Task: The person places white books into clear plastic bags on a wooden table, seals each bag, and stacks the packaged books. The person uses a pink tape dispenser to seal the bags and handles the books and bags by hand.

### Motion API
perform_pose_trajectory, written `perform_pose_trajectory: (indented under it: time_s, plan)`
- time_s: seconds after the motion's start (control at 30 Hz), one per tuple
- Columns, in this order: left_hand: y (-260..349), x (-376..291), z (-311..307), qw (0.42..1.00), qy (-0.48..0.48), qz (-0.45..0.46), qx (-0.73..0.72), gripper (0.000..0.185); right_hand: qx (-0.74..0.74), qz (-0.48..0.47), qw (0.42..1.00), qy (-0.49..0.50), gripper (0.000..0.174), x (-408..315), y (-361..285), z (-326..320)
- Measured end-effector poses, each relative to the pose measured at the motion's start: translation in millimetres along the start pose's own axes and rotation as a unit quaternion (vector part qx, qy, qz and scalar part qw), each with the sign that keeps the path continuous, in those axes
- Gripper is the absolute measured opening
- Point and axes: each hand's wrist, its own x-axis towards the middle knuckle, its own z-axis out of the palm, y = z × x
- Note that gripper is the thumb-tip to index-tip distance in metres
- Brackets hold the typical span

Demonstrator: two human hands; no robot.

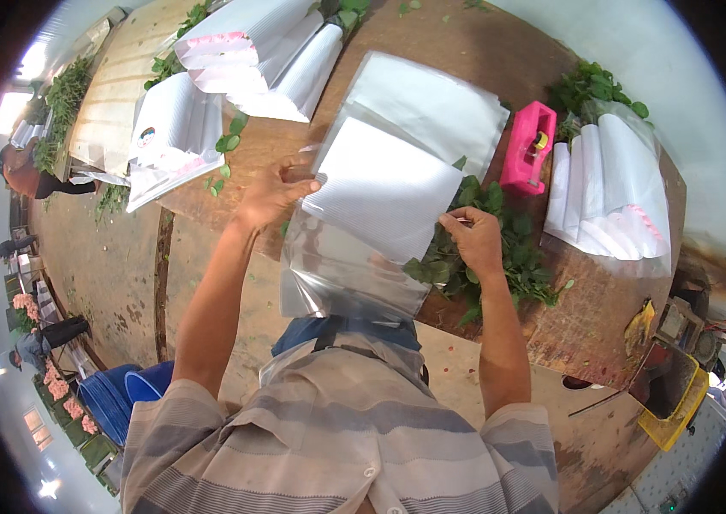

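Note:
A sheet of white corrugated paper (382,186) lies slanted in front of me, on top of clear plastic sheets. The thumb and fingers of my left hand (279,193) pinch its left corner. At its lower right edge, my right hand (473,238) grips the paper near the corner. Under it, a clear plastic sheet (337,270) hangs over the table's front edge. Beyond lies a stack of whitish sheets in clear plastic (427,103). Green leafy stems (504,244) lie under and beside my right hand.
A pink tape dispenser (527,151) stands right of the sheets. Paper-wrapped bundles of pink flowers lie right (613,186), left (177,128) and back left (247,48) on the wooden table (588,321). Blue bins (112,392) stand on the floor. People (29,170) are at the far left.

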Motion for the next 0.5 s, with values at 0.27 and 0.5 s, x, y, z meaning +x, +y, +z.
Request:
perform_pose_trajectory:
  time_s: [0.27,0.5]
  plan:
    - [36.4,32.1,15.2,0.995,0.01,-0.037,0.093,0.05,-0.104,-0.063,0.982,0.143,0.03,1.6,-2.9,-18.9]
    - [42.0,30.1,14.4,0.992,0.004,-0.038,0.121,0.048,-0.069,-0.076,0.931,0.35,0.029,15.8,7.9,-63.7]
